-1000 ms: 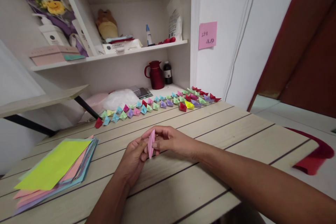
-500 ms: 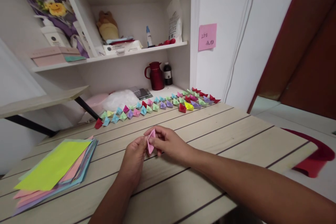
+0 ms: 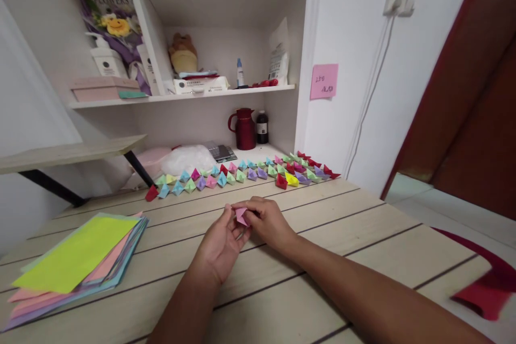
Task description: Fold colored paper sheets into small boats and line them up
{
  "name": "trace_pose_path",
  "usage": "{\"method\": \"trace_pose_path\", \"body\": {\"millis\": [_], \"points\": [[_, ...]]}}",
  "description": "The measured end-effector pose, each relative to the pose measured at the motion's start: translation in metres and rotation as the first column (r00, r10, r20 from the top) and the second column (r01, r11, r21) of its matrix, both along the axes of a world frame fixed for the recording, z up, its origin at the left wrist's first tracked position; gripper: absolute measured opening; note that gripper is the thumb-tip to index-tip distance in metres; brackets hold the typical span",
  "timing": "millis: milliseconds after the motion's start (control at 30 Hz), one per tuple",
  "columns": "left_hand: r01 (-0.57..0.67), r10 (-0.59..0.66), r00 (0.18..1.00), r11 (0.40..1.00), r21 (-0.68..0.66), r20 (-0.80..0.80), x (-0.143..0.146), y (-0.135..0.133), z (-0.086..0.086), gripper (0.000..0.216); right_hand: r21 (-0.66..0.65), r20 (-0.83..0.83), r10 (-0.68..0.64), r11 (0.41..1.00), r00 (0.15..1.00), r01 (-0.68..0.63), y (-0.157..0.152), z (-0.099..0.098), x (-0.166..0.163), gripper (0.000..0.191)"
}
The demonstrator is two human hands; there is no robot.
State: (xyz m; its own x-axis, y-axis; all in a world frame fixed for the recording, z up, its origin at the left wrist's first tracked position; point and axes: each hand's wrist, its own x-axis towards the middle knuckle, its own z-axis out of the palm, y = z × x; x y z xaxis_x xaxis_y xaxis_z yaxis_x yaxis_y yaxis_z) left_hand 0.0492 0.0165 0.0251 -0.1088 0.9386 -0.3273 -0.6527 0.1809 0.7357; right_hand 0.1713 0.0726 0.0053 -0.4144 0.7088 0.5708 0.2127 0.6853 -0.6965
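Note:
Both of my hands meet over the middle of the wooden table. My left hand and my right hand pinch a small folded pink paper piece between their fingertips, just above the tabletop. A stack of coloured paper sheets, yellow-green on top, lies at the left front of the table. A long row of small folded paper boats in several colours runs along the table's far edge.
Behind the row stand a dark red jug, a dark bottle and a white plastic bag. Shelves above hold boxes, bottles and a plush toy. A pink sticky note hangs on the wall. Red cloth lies at right.
My hands have moved farther away and lower with the pink paper, which now lies flatter between my fingers. The camera has tilted up, showing more of the shelves.

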Motion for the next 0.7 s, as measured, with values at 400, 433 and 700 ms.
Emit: {"method": "trace_pose_path", "body": {"millis": [400,433,700], "points": [[-0.135,0.143,0.988,0.985,0.111,-0.065,0.000,0.000,-0.021,0.012,0.119,0.199,-0.110,0.989,0.974,0.088,0.004,-0.006,-0.005,0.046],[-0.137,0.146,0.987,0.983,0.119,-0.070,0.001,0.001,-0.022,0.013,0.108,0.197,-0.121,0.989,0.973,0.101,0.004,-0.005,-0.004,0.048],[-0.151,0.183,0.972,0.967,0.206,-0.147,0.000,0.003,-0.024,0.017,-0.052,0.066,-0.064,0.996,0.996,0.068,0.010,-0.006,-0.001,0.046]]}}
